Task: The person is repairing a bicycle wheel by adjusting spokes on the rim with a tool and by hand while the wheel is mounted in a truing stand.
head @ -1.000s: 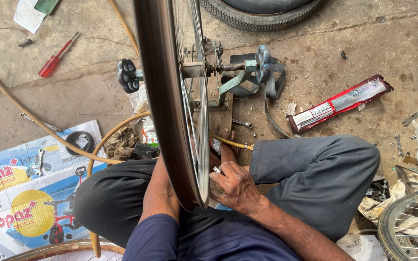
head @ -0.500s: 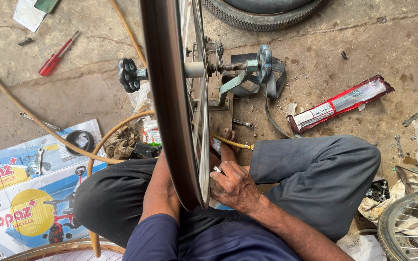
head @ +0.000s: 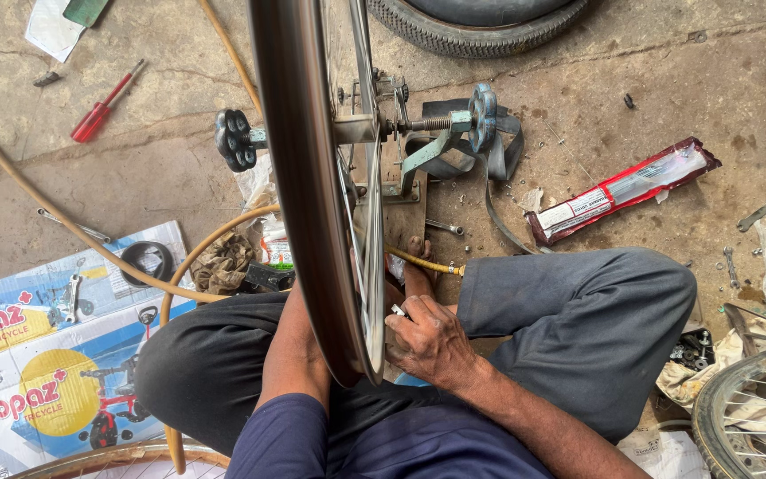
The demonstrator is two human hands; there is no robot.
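A bicycle wheel rim (head: 303,177) stands edge-on in front of me, held in a metal stand (head: 427,146) with a black knob (head: 234,139) and a blue knob (head: 484,115). My right hand (head: 432,344) is at the lower spokes (head: 370,266), its fingers pinched on a small metal tool (head: 398,310) against the rim's inner side. My left forearm (head: 294,355) reaches up to the rim from the other side. The left hand itself is hidden behind the rim. I sit cross-legged on the floor, knees on either side of the wheel.
A red screwdriver (head: 99,115) lies far left and a tyre (head: 480,22) at the top. To the right lies a red packet (head: 622,191). A printed cardboard box (head: 37,355) is at the left, a yellow hose (head: 206,248) curves by my knee, and another wheel (head: 751,417) is bottom right.
The rim sits slightly further right in view than before. My right hand has stayed at the same spot on the spokes.
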